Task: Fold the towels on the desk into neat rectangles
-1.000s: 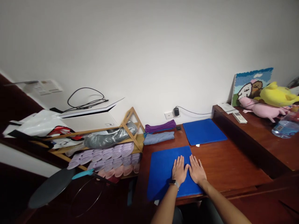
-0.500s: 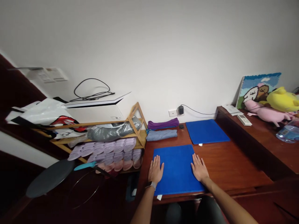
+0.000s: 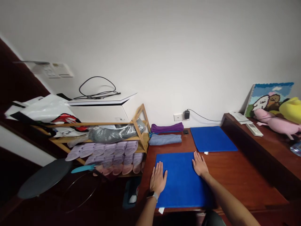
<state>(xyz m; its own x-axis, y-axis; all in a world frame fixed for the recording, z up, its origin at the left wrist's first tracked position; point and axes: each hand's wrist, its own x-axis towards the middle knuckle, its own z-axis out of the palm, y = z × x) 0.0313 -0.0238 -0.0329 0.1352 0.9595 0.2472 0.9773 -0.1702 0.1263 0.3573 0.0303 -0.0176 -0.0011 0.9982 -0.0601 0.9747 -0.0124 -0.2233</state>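
A blue cloth (image 3: 180, 182) lies flat and smooth on the brown wooden table (image 3: 223, 169), with a white tag at its lower left corner. My left hand (image 3: 158, 179), a watch on its wrist, rests palm down on the cloth's left edge, fingers stretched out. Near the upper right corner of the same cloth lies my right hand (image 3: 199, 164), also flat with fingers extended. Neither hand grips anything. Behind it is a second flat blue cloth (image 3: 213, 138). A rolled purple cloth (image 3: 166, 127) and a rolled grey-blue cloth (image 3: 165, 139) sit at the table's back left.
A wooden rack (image 3: 141, 125) on the left holds slippers, a wrapped grey bundle and a white box (image 3: 101, 113) with a black cable. At the right, a raised ledge bears a remote (image 3: 254, 129), a pink plush toy (image 3: 274, 122) and a picture. A charger (image 3: 187, 114) is plugged in.
My right hand has slid up along the cloth's right edge toward its upper corner. The left hand stays on the left edge. The camera view has shifted slightly.
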